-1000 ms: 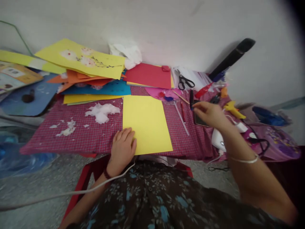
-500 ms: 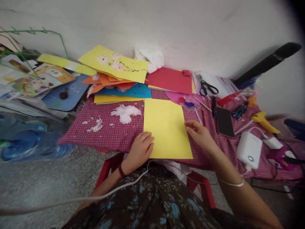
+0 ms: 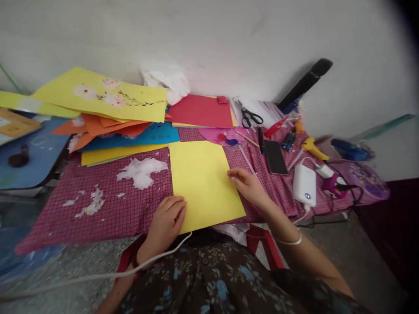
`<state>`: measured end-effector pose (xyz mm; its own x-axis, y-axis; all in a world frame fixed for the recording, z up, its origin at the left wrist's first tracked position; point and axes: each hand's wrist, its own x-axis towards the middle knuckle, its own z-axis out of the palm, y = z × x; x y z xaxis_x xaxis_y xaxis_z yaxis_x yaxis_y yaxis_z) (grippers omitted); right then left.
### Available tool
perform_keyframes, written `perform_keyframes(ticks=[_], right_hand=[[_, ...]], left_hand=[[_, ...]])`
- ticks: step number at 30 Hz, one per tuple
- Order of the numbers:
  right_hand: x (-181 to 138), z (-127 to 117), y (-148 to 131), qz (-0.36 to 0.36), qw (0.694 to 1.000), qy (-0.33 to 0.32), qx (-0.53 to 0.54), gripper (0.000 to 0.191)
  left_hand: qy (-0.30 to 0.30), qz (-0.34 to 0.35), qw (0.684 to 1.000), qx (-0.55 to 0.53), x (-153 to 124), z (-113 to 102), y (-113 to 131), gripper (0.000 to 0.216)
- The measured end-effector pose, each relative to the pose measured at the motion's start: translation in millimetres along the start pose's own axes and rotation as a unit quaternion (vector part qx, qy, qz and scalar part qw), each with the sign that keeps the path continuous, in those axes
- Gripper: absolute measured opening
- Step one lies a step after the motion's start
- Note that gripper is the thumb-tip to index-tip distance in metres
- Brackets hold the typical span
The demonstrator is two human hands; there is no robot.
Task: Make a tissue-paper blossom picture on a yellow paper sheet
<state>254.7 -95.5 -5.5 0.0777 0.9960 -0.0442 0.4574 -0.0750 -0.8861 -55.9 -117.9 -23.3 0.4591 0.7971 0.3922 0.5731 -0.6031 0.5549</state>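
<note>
A plain yellow paper sheet (image 3: pixel 203 183) lies in front of me on the red checked cloth (image 3: pixel 108 209). My left hand (image 3: pixel 166 222) rests flat on the sheet's near left corner, fingers together and stretched. My right hand (image 3: pixel 248 185) touches the sheet's right edge with loosely curled fingers and holds nothing I can see. A black phone (image 3: pixel 275 157) lies to the right of that hand.
Coloured paper sheets (image 3: pixel 108 113) are piled at the back left, a red sheet (image 3: pixel 203 111) behind. White tissue scraps (image 3: pixel 142 170) lie on the cloth. Scissors (image 3: pixel 250 115), pens, a yellow glue gun (image 3: pixel 312 147) and a white power bank (image 3: pixel 304 185) crowd the right side.
My right hand has come back from the phone to the yellow sheet's right edge. The left hand has stayed on the near corner. The camera view swung left and back.
</note>
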Motion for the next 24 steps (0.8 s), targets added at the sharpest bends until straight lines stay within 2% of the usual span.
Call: perform_keyframes(ticks=[5,13,16,19,22,24], right_hand=[[1.5,2.5,5.8,-0.006,0.999,0.01,0.042,0.02],[-3.2,5.2,7.0,-0.011,0.999,-0.008,0.049,0.02],[4.0,-15.4,9.1,-0.028,0.996,0.068,-0.048,0.018],[16.8,-46.0,11.3,-0.012,0.97,0.144,-0.197,0.019],[31.1,-68.9,12.6,0.046,0.934,0.141,-0.324,0.018],[39.0,-74.9,12.8,0.083,0.915,0.121,-0.375,0.019]], left_hand=[[0.02,0.031,0.999,0.023,-0.7,5.5,-9.2,0.011],[0.028,0.063,0.998,0.011,-2.0,3.7,-8.8,0.007],[0.069,0.069,0.995,0.031,-4.2,3.6,-11.0,0.008],[0.112,0.057,0.991,0.048,-3.8,3.5,-12.6,0.01],[0.12,0.044,0.99,0.061,-1.3,3.8,-12.6,0.013],[0.116,0.044,0.989,0.075,0.0,4.4,-12.6,0.015]])
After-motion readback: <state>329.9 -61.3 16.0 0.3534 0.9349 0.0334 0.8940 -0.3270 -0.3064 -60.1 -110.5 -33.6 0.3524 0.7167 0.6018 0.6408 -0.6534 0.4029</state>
